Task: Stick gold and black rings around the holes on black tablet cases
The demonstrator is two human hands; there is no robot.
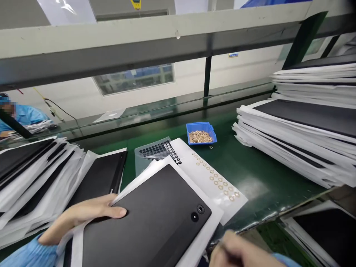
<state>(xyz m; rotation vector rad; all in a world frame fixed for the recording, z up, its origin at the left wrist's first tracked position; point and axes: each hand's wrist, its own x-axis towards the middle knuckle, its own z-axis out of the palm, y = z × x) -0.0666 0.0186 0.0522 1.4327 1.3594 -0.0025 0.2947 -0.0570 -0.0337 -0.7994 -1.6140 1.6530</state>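
A black tablet back cover (144, 211) lies tilted on a white paper sheet, with two round camera openings near its right corner. My left hand (94, 211) grips its left edge, thumb on top and fingers underneath. At the bottom edge, my right hand (236, 250) is blurred, its fingers curled near the cover's right corner; whatever they hold is hidden. Beyond the cover are a white sheet with rows of gold-coloured rings (217, 178) and a clear sheet with black ring stickers (155, 150). A blue tray (201, 142) holds many small gold-coloured rings.
Stacks of black covers interleaved with white paper stand at left (33, 178) and right (294, 137). Another cover (97, 178) lies beside the left stack. More covers (328, 233) sit lower right. A shelf beam (167, 33) crosses above the green bench (250, 163). A person (27, 115) works far left.
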